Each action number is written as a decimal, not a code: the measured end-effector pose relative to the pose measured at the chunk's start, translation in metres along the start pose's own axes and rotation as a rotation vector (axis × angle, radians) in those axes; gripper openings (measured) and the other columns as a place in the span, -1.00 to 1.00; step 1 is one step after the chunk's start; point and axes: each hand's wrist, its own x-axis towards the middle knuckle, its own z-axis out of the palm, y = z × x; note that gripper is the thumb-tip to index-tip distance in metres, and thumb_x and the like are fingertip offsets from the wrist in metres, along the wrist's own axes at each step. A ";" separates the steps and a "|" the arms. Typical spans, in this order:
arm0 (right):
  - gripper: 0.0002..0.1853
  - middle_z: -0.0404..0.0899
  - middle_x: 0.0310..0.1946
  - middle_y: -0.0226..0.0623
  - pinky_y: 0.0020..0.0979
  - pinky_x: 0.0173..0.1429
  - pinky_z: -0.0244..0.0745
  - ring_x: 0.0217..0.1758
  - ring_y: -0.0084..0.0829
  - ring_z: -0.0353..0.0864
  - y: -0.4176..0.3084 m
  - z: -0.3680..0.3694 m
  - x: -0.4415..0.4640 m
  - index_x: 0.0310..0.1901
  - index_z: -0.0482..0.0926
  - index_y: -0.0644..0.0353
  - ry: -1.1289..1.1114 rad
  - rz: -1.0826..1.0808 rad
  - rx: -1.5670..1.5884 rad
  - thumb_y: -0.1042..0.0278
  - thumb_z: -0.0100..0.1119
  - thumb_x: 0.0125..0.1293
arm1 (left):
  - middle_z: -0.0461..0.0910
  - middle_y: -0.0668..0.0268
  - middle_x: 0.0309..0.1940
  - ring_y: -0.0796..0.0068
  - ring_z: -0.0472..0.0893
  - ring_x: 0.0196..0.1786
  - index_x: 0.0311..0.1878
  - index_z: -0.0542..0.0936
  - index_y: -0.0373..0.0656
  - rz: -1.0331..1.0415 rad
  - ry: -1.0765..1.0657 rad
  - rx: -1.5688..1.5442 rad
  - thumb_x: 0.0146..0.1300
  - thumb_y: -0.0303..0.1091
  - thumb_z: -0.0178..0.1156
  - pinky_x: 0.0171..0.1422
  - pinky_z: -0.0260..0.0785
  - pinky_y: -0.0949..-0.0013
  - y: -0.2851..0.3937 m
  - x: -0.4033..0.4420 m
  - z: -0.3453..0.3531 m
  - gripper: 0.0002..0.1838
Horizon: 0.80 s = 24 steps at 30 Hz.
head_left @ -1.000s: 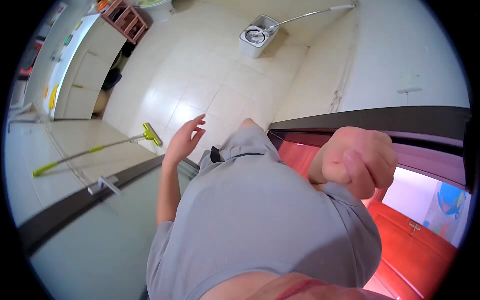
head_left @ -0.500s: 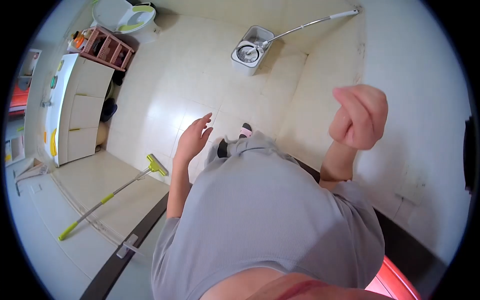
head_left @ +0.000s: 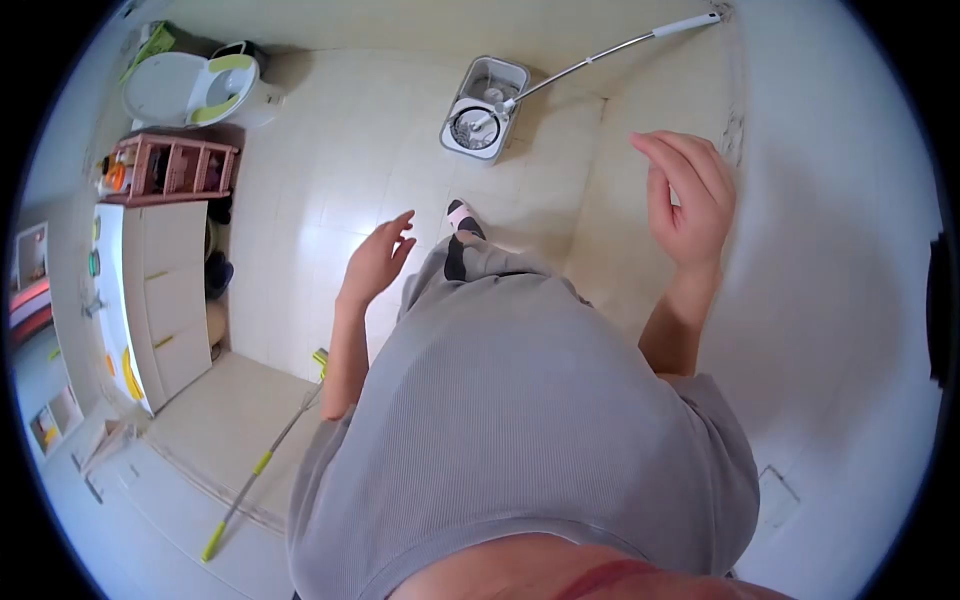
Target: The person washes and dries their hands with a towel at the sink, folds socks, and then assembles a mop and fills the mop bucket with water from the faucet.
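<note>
My left hand (head_left: pixel 378 258) hangs over the tiled floor with its fingers apart, holding nothing. To the right, my right hand (head_left: pixel 690 195) is raised near the wall, fingers loosely bent and a gap showing between them and the thumb; nothing is in it. Ahead of both hands stands a grey and white mop bucket (head_left: pixel 450 142) with a round spin basket. A mop (head_left: pixel 610 52) rests with its head in the basket, its silver pole slanting up to a white grip against the far right corner. Neither hand touches the mop or the bucket.
On the left, a green-handled sponge mop (head_left: pixel 262 463) leans, its head partly behind my left arm. A white cabinet (head_left: pixel 175 265), a pink rack (head_left: pixel 180 165) with bottles and a toilet (head_left: pixel 175 88) line the left side. Walls (head_left: pixel 820 250) bound the right.
I have stepped forward into the room, and the door frame has left view. My right hand has loosened from a closed fist. The left hand stays open.
</note>
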 end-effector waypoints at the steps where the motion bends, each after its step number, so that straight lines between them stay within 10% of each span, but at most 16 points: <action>1: -0.68 0.62 -0.31 -0.33 -0.39 -0.30 0.47 -0.32 -0.30 0.57 0.010 0.003 0.009 -0.23 0.67 0.16 -0.043 0.047 -0.022 0.71 0.16 -0.04 | 0.62 0.19 -0.01 0.24 0.63 -0.05 0.27 0.43 -0.06 0.006 -0.007 -0.005 0.34 -0.31 0.15 0.02 0.48 0.25 0.005 0.024 -0.008 -0.56; 9: -0.73 0.63 -0.12 -0.30 -0.31 -0.02 0.51 -0.05 -0.25 0.60 0.081 0.024 0.018 -0.02 0.63 0.09 -0.289 0.472 -0.071 0.53 0.18 0.24 | 0.61 0.19 0.03 0.25 0.63 -0.02 0.31 0.42 -0.03 0.201 -0.188 0.193 0.36 -0.31 0.13 0.08 0.47 0.27 0.042 0.166 -0.042 -0.55; 17: -0.71 0.61 0.05 -0.26 -0.39 0.19 0.45 0.09 -0.35 0.59 0.256 0.104 -0.035 0.10 0.56 0.19 -0.514 0.761 0.373 0.43 0.11 0.37 | 0.61 0.15 0.01 0.22 0.63 -0.01 0.29 0.43 -0.07 -0.049 -0.148 0.020 0.34 -0.33 0.13 0.07 0.47 0.25 0.040 0.171 -0.016 -0.55; 24: -0.52 0.54 0.05 -0.17 -0.33 0.24 0.41 0.11 -0.27 0.54 0.479 0.195 -0.071 0.25 0.41 0.20 0.058 1.563 1.093 0.27 0.20 0.34 | 0.63 0.11 0.01 0.26 0.64 -0.02 0.29 0.43 -0.12 -0.468 -0.096 -0.181 0.36 -0.35 0.11 0.07 0.47 0.27 0.029 0.124 0.031 -0.56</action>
